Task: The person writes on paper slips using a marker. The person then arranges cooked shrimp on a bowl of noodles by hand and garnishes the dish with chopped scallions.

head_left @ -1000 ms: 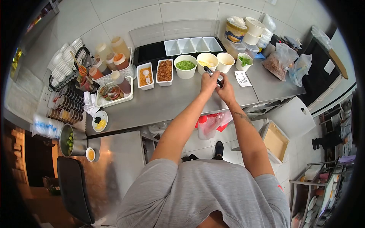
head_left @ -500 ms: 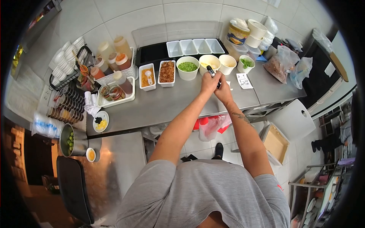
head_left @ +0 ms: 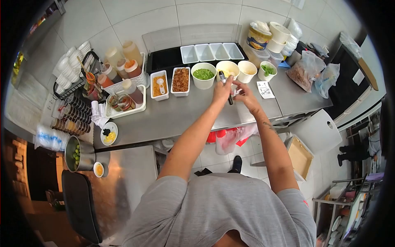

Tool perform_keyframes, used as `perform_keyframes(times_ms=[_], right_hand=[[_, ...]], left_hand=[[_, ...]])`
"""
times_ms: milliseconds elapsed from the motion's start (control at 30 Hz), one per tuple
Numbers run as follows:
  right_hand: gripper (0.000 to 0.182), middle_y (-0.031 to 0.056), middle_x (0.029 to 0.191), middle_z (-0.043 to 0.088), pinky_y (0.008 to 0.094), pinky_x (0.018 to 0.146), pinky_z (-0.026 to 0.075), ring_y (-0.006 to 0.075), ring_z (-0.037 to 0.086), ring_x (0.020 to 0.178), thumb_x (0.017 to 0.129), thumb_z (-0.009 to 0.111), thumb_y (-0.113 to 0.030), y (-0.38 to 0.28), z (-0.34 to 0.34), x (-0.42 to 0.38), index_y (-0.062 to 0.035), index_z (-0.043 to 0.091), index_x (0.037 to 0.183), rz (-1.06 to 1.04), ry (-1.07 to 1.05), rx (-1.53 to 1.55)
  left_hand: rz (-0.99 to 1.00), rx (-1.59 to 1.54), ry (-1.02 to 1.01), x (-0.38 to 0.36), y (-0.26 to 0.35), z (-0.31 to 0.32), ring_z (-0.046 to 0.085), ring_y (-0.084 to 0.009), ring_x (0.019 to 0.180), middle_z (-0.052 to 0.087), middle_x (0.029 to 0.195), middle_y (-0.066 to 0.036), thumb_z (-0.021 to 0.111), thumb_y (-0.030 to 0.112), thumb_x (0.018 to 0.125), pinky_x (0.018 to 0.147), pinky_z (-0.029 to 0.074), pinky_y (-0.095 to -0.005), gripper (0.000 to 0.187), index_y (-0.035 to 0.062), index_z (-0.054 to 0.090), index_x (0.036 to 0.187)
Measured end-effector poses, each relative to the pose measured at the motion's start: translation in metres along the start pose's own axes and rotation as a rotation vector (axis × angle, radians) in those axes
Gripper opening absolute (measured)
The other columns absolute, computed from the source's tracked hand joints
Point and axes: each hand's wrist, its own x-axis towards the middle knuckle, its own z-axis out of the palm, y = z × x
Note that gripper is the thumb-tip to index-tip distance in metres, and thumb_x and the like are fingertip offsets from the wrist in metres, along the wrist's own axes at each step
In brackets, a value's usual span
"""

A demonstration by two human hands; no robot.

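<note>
My left hand is wrapped round a black marker, which stands nearly upright over the steel counter. Just to its right, my right hand has its fingers bent and close to the marker; whether it pinches anything small is hidden. Behind the hands are a white tub with pale yellow contents and another white tub. A white paper with black writing lies on the counter to the right of my right hand.
Tubs of chopped greens and leaves, trays of brown flakes and orange bits line the counter. Sauce bottles stand left, plastic bags right. A person is at the far right.
My hands have moved apart a little. The marker now points down from my left hand, and my right hand has shifted right with its fingers loosened.
</note>
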Motion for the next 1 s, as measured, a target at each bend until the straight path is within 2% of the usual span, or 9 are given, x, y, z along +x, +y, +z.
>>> perform_keyframes(times_ms=[100,133,267,367,567,600,700,833,1000], right_hand=[[0.057,0.0105,0.114,0.051,0.0377,0.089,0.039,0.0313,0.048,0.104,0.059,0.065,-0.019,0.019,-0.014,-0.01,-0.015,0.057,0.116,-0.088,0.112,-0.55],[0.055,0.0092,0.116,0.051,0.0386,0.09,0.038,0.0317,0.048,0.107,0.06,0.065,-0.019,0.029,-0.014,-0.014,-0.0147,0.058,0.114,-0.057,0.099,-0.691],[0.039,0.0078,0.105,0.058,0.0404,0.091,0.036,0.0286,0.053,0.101,0.07,0.061,-0.011,0.049,-0.013,-0.019,-0.011,0.059,0.109,-0.014,0.116,-0.775],[0.028,0.01,0.087,0.063,0.0358,0.083,0.041,0.0227,0.059,0.084,0.078,0.058,-0.006,0.052,-0.018,-0.018,-0.0063,0.057,0.106,-0.045,0.232,-0.473],[0.016,0.0063,0.081,0.059,0.0258,0.067,0.046,0.0106,0.055,0.077,0.084,0.058,-0.005,0.047,-0.063,-0.017,0.0015,0.054,0.098,0.107,0.352,0.263],[0.016,0.0061,0.076,0.058,0.0242,0.053,0.045,0.01,0.055,0.066,0.085,0.057,-0.004,0.051,-0.07,-0.012,0.0006,0.052,0.1,0.108,0.391,0.279],[0.016,0.005,0.069,0.055,0.0252,0.039,0.04,0.0104,0.052,0.051,0.085,0.055,-0.003,0.051,-0.092,-0.007,-0.0008,0.05,0.1,0.194,0.427,0.244],[0.012,0.0052,0.064,0.053,0.0258,0.033,0.036,0.0116,0.047,0.041,0.084,0.047,0.0,0.07,-0.119,-0.004,-0.0012,0.049,0.096,0.26,0.648,0.798],[0.015,0.0113,0.073,0.06,0.0323,0.048,0.046,0.0215,0.056,0.056,0.079,0.045,0.004,0.103,-0.192,-0.015,-0.0029,0.055,0.087,0.128,0.804,-0.039]], left_hand=[[-0.049,0.159,-0.109,0.002,-0.01,0.005,0.053,-0.0152,0.046,0.051,0.049,-0.005,0.057,0.036,0.086,0.047,0.045,-0.0313,0.035,0.0015,0.059,0.081],[0.0,0.355,-0.083,0.009,-0.029,0.013,0.063,-0.0325,0.079,0.064,0.088,-0.018,0.062,0.021,0.08,0.069,0.049,-0.0406,0.026,0.0044,0.06,0.099],[0.339,0.622,-0.303,0.011,-0.068,0.025,0.054,-0.0329,0.106,0.04,0.134,-0.015,0.06,0.008,0.069,0.085,0.047,-0.0411,0.049,0.0155,0.055,0.117],[0.471,0.666,-0.231,0.007,-0.067,0.035,0.057,-0.0324,0.101,0.056,0.118,-0.013,0.059,0.005,0.071,0.085,0.046,-0.0397,0.042,0.0153,0.06,0.112],[0.049,0.304,-0.505,0.032,-0.034,0.058,0.064,-0.0339,0.074,0.066,0.076,-0.017,0.068,0.015,0.071,0.069,0.05,-0.0382,0.022,0.0008,0.066,0.089],[0.043,0.283,-0.545,0.032,-0.022,0.064,0.065,-0.0315,0.07,0.065,0.074,-0.02,0.065,0.013,0.072,0.065,0.05,-0.0368,0.026,-0.0034,0.063,0.091],[0.418,0.558,-0.124,0.048,-0.045,0.115,0.065,-0.0292,0.065,0.066,0.076,-0.017,0.063,0.011,0.073,0.06,0.05,-0.037,0.023,-0.0023,0.062,0.092],[0.891,1.0,-0.256,0.029,-0.029,0.164,0.064,-0.0327,0.065,0.065,0.079,-0.014,0.063,0.016,0.075,0.058,0.051,-0.0435,0.024,0.0031,0.054,0.094],[0.543,1.003,-0.393,0.034,-0.022,0.19,0.064,-0.0342,0.081,0.05,0.115,-0.022,0.062,0.023,0.078,0.065,0.051,-0.0457,0.034,0.006,0.05,0.105]])
